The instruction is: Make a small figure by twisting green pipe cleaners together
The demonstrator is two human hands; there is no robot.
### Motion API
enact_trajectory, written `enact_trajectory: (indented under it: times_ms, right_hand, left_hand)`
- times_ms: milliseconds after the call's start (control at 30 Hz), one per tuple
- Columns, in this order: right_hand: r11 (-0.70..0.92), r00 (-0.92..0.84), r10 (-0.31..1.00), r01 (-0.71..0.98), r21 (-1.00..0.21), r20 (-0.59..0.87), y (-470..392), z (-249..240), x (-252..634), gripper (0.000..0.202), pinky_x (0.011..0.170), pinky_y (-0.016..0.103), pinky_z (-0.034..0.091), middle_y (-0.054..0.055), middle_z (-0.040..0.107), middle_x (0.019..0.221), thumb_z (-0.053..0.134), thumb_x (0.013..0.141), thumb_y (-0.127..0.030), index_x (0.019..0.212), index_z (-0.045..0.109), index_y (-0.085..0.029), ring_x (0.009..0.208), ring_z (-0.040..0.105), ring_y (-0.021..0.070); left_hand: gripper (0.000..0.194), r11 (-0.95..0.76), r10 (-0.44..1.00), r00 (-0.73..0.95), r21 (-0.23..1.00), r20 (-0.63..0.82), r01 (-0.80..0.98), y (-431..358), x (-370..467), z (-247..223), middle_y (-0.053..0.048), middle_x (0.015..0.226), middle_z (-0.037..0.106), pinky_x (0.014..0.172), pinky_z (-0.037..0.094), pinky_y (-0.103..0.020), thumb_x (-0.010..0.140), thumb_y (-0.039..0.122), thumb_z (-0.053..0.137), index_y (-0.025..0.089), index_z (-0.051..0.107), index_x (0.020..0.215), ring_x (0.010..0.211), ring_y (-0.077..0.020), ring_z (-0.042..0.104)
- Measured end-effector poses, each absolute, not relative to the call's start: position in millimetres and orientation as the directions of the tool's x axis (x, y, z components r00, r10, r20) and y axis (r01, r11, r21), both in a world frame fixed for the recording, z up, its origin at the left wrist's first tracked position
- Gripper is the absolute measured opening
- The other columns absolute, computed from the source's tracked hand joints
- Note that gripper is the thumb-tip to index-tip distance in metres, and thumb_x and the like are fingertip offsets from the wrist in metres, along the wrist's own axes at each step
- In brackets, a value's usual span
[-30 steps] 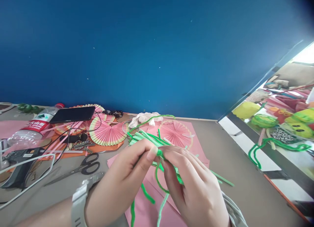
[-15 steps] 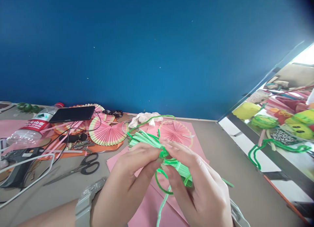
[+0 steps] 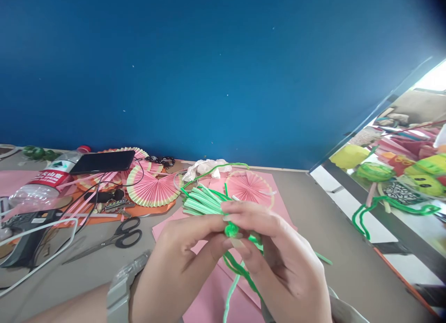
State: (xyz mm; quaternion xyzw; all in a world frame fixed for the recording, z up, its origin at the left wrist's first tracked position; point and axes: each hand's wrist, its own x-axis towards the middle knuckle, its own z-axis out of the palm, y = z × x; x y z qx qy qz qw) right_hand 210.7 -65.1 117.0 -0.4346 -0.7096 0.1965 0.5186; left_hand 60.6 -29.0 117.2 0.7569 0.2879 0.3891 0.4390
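Note:
Between my two hands is a bright green pipe cleaner (image 3: pixel 231 229), wound into a small knot-like coil, with a length trailing below. My left hand (image 3: pixel 184 253) pinches the coil from the left between thumb and index finger; a grey watch sits on that wrist. From the right, my right hand (image 3: pixel 282 253) grips the same coil with thumb and fingertips. Just behind lies a bundle of light green pipe cleaners (image 3: pixel 202 201), partly hidden by my hands. Under it are pink paper sheets (image 3: pixel 209 295), with a pale green strand (image 3: pixel 230 297) across them.
Black scissors (image 3: pixel 127 233) lie left of my hands. Farther left are a plastic bottle (image 3: pixel 49 176), a phone (image 3: pixel 104 161), a glue gun (image 3: pixel 26 239) and cables. Pink folded paper fans (image 3: pixel 153 186) and white tissue (image 3: pixel 205 169) lie by the blue wall (image 3: pixel 223 81). Colourful crafts (image 3: pixel 376 172) are at right.
My right hand's fingers have curled in closer around the coil. The trailing green loop has shifted down and right below my fingers. Things on the table stay put.

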Motion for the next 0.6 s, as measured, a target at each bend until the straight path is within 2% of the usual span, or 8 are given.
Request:
enact_trajectory:
  times_ms: [167, 267, 367, 533, 600]
  right_hand:
    - [0.518, -0.156, 0.821, 0.608, -0.601, 0.549, -61.2, 124.2, 218.8, 0.04, 0.088, 0.024, 0.044, 0.004, 0.045, 0.114, 0.052, 0.084, -0.015, 0.123, 0.047, -0.022, 0.104, 0.049, 0.0144]
    - [0.506, -0.207, 0.831, 0.669, -0.545, 0.517, -57.9, 128.1, 221.6, 0.044, 0.09, 0.025, 0.042, 0.004, 0.045, 0.113, 0.05, 0.082, -0.01, 0.125, 0.046, -0.02, 0.102, 0.048, 0.0148]
    - [0.51, -0.249, 0.829, 0.705, -0.493, 0.501, -56.0, 127.8, 222.5, 0.042, 0.088, 0.023, 0.041, 0.004, 0.048, 0.111, 0.048, 0.083, -0.008, 0.123, 0.046, -0.019, 0.102, 0.049, 0.0138]
    - [0.519, -0.309, 0.806, 0.779, -0.352, 0.504, -58.3, 119.6, 221.2, 0.041, 0.086, 0.028, 0.041, 0.004, 0.055, 0.108, 0.044, 0.083, -0.003, 0.122, 0.046, -0.017, 0.098, 0.051, 0.016]
    - [0.499, -0.295, 0.827, 0.778, -0.381, 0.479, -59.4, 118.4, 219.9, 0.039, 0.082, 0.027, 0.043, 0.004, 0.057, 0.103, 0.045, 0.083, -0.004, 0.121, 0.047, -0.016, 0.094, 0.053, 0.0156]
  left_hand:
    - [0.018, -0.429, 0.776, 0.581, 0.88, 0.244, 0.204, -26.4, 61.6, 124.8, 0.002, 0.088, 0.064, 0.079, 0.043, -0.02, 0.091, 0.016, 0.041, 0.024, 0.057, 0.097, 0.085, -0.013, 0.057]
    - [0.02, -0.487, 0.765, 0.597, 0.824, 0.242, 0.29, -26.5, 59.3, 126.8, 0.003, 0.094, 0.064, 0.075, 0.045, -0.019, 0.092, 0.017, 0.039, 0.025, 0.055, 0.102, 0.083, -0.0119, 0.059]
    - [0.019, -0.579, 0.762, 0.576, 0.711, 0.296, 0.4, -26.3, 55.4, 122.8, 0.004, 0.089, 0.066, 0.07, 0.045, -0.02, 0.091, 0.014, 0.041, 0.024, 0.054, 0.099, 0.078, -0.0121, 0.061]
    - [0.014, -0.764, 0.645, 0.601, 0.392, 0.472, 0.512, -23.0, 52.2, 114.5, -0.002, 0.091, 0.068, 0.069, 0.044, -0.029, 0.09, 0.015, 0.043, 0.02, 0.053, 0.097, 0.08, -0.0187, 0.062]
    - [0.011, -0.762, 0.647, 0.609, 0.372, 0.458, 0.53, -21.6, 52.6, 114.4, -0.001, 0.084, 0.066, 0.064, 0.043, -0.028, 0.09, 0.014, 0.043, 0.02, 0.052, 0.092, 0.074, -0.0176, 0.061]
